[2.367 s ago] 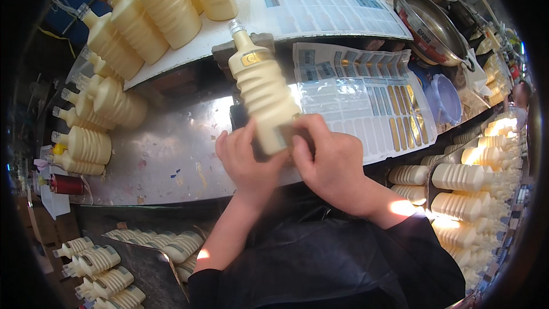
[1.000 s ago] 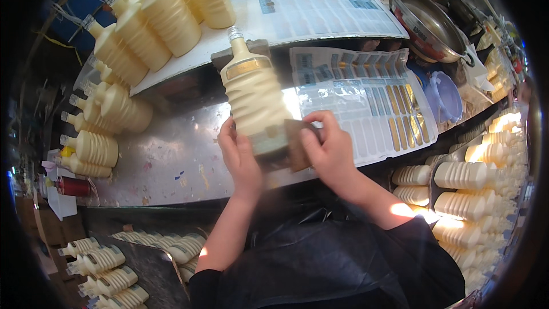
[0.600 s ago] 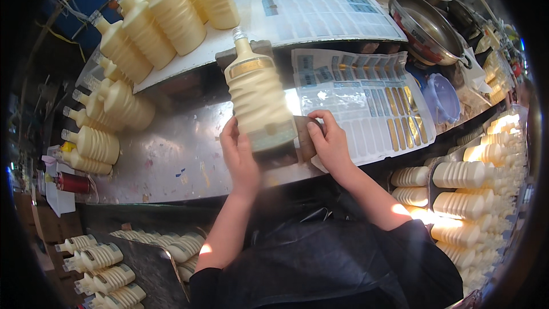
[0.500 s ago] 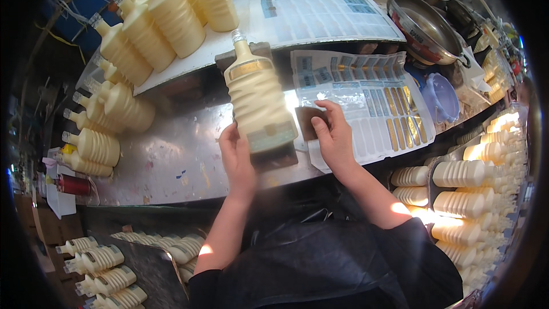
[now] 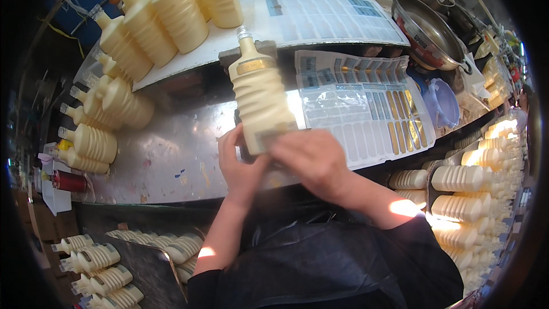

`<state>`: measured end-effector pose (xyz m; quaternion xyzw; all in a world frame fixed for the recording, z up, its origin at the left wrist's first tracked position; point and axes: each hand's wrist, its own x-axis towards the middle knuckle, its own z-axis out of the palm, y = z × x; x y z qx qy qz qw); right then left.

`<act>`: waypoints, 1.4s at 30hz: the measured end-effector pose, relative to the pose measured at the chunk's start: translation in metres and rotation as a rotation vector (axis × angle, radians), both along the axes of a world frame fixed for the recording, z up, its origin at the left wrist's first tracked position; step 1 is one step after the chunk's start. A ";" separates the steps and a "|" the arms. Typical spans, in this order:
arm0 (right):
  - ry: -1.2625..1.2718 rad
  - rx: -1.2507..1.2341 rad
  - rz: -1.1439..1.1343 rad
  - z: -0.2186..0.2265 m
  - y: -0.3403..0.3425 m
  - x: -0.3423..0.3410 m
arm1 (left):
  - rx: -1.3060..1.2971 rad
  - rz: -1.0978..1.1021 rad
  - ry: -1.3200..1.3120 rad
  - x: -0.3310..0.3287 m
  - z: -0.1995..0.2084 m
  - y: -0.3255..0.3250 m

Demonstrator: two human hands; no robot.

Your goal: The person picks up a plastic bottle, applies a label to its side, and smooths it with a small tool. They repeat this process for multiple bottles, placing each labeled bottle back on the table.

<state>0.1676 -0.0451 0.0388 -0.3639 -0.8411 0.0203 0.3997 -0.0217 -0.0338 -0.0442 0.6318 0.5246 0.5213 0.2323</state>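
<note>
A cream ribbed bottle [image 5: 260, 100] with a clear threaded neck and a gold label lies on its back, its neck pointing away from me against a dark block [image 5: 229, 57]. My left hand [image 5: 237, 160] grips its lower left corner, fingers along the side and thumb at the base. Across the lower right of the bottle lies my right hand [image 5: 314, 163], smeared by motion, fingers bent over the bottle's lower label area. A dark brown flat piece [image 5: 267, 137] shows blurred under its fingertips. The bottle's bottom right corner is hidden by this hand.
Label sheets [image 5: 366, 109] in silver, blue and gold lie right of the bottle, with another sheet [image 5: 326, 20] on the raised white board. Several cream bottles [image 5: 177, 17] stand back left. A wide pan [image 5: 426, 28] and purple basin [image 5: 443, 103] sit right; more bottles [image 5: 457, 200] are stacked below.
My right hand has swung left from beside the bottle onto its lower front, bringing the brown flat piece along. My left hand keeps its hold at the lower left, thumb now nearer the base.
</note>
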 end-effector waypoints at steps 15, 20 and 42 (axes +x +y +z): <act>-0.210 0.067 0.003 0.024 0.001 -0.030 | 0.052 0.059 0.009 0.013 0.010 -0.004; -0.190 -0.139 0.052 0.016 -0.010 -0.030 | 0.036 0.031 0.050 0.005 0.005 -0.002; 0.132 -0.538 -0.210 0.004 -0.004 -0.026 | -0.239 -0.044 -0.603 0.018 0.008 0.011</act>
